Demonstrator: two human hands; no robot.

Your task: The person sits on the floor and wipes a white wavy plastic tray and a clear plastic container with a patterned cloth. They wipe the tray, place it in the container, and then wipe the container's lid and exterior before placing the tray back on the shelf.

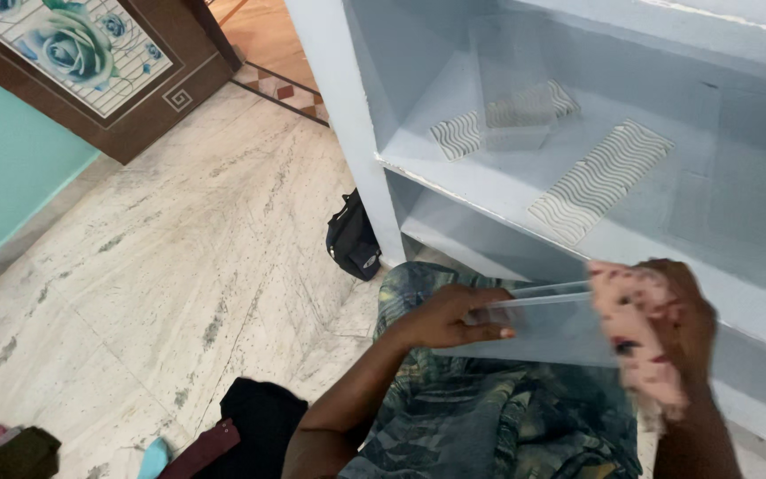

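Glass pane (547, 330), left hand (445, 318) gripping edge

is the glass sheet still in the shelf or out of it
Out. The clear glass sheet is off the pale blue shelf unit, held over the lap by the left hand, while the right hand presses a pink patterned cloth on it.

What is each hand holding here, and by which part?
Left hand grips the clear box by its left rim. Right hand holds a pink cloth, bunched against the box's right end.
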